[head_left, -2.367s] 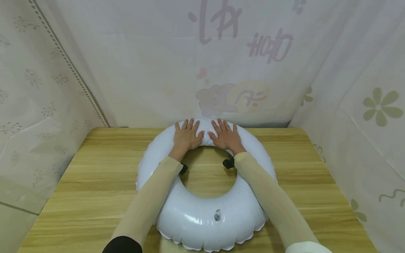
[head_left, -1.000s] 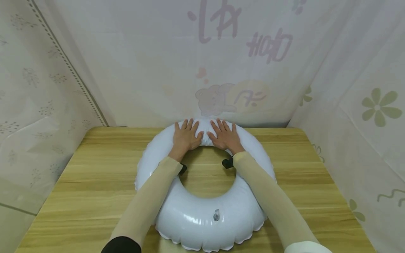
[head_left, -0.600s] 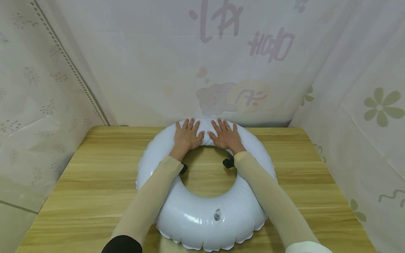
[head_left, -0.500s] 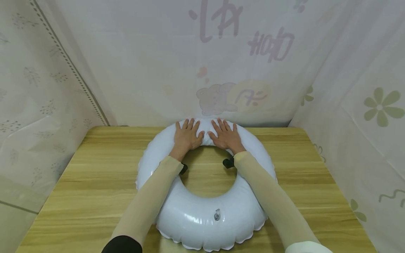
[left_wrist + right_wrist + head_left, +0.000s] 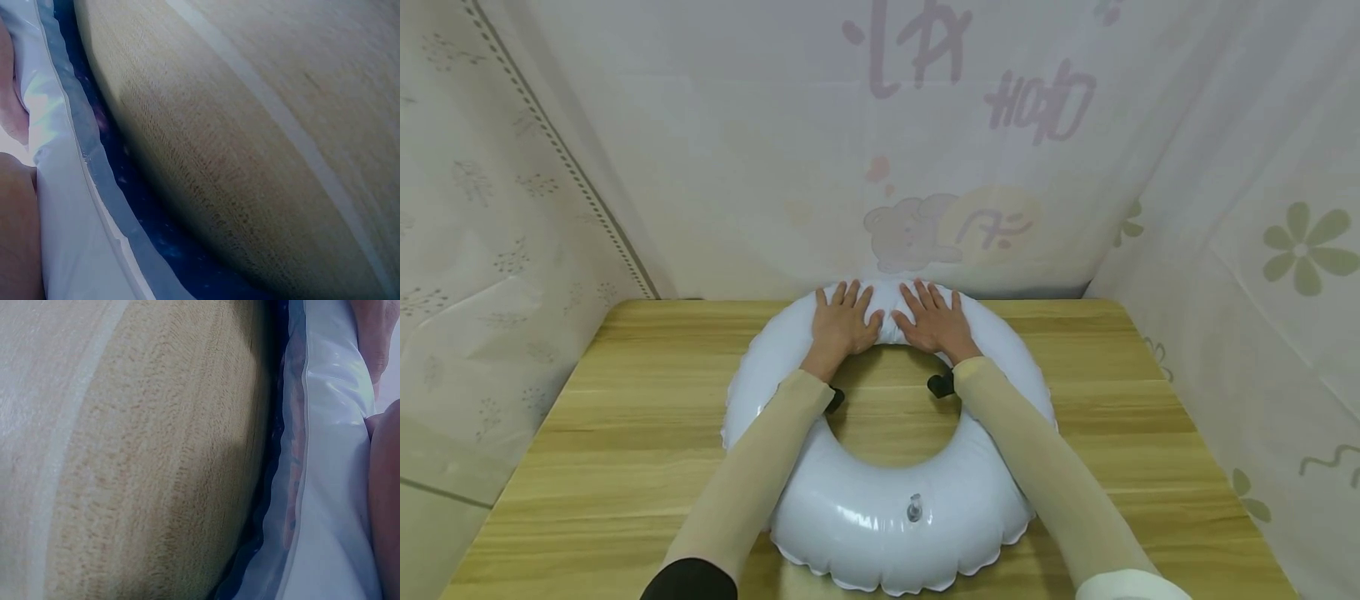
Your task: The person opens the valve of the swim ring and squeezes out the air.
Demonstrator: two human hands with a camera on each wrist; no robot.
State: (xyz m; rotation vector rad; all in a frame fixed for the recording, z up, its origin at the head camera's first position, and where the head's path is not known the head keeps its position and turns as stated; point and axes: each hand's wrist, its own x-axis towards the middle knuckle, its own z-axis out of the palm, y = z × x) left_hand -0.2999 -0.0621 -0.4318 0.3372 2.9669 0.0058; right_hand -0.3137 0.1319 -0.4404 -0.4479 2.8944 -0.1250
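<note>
An inflated white swim ring (image 5: 865, 521) lies flat on the wooden table, with a clear valve (image 5: 914, 508) on its near side. My left hand (image 5: 841, 323) rests spread on the ring's far part, left of its middle. Mirroring it on the right, my right hand (image 5: 936, 323) lies palm down with fingers spread, the two thumbs close to each other. In the left wrist view the ring's white inner wall (image 5: 75, 237) and dark blue underside (image 5: 150, 219) show beside part of the hand. The right wrist view has the same white wall (image 5: 331, 506) under the right hand.
The wooden table (image 5: 625, 417) shows on both sides of the ring and through its hole. Printed cloth hangs behind (image 5: 737, 167), at the left (image 5: 497, 208) and at the right (image 5: 1247, 275). Small black wrist pieces (image 5: 942, 385) project over the hole.
</note>
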